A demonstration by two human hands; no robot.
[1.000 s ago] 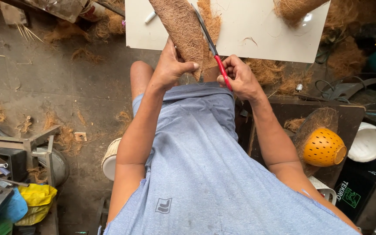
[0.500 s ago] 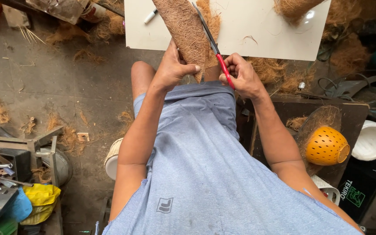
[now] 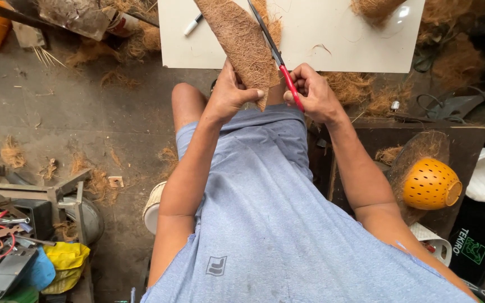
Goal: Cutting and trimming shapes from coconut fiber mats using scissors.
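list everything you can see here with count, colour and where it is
coconut fibre sheet: 1, brown, upright at top centre
scissors: 1, red handles, along the sheet's right edge
white board: 1, top
marker: 1, white, on the board's left edge
perforated bowl: 1, orange, right
loose fibre: scattered, brown, floor
yellow cloth: 1, lower left
left hand: grips the sheet
right hand: holds the scissors

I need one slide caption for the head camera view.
Left hand holds a coconut fibre sheet while right hand cuts with red-handled scissors.
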